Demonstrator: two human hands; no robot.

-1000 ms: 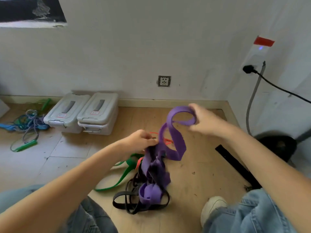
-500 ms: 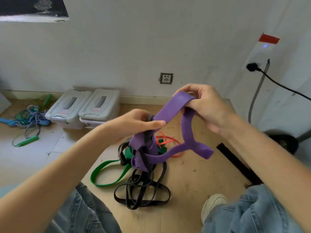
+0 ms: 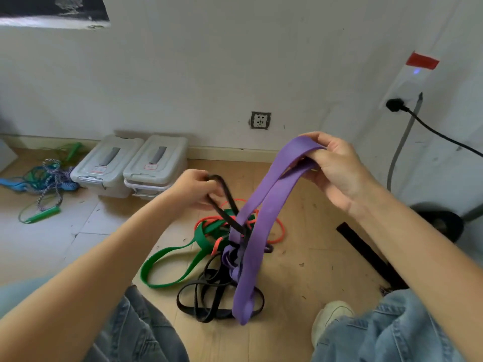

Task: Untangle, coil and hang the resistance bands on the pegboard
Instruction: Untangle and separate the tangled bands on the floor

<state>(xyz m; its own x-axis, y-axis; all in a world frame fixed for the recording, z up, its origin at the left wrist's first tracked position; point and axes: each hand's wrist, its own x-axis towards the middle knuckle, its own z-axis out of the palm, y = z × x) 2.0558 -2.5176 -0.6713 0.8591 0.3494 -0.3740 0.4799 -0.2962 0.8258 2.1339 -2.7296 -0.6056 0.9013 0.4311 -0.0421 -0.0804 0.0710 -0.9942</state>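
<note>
Purple band (image 3: 257, 231) gripped by right hand (image 3: 337, 169), left hand (image 3: 194, 190) pinching black band (image 3: 224, 202), wooden floor (image 3: 308, 257) (scuffed), white wall (image 3: 235, 61)

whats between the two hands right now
In the head view, the black band held by the left hand and the purple band hanging from the right hand.

txt: none legible | bin labels (image 3: 151, 167) too blurry
</note>
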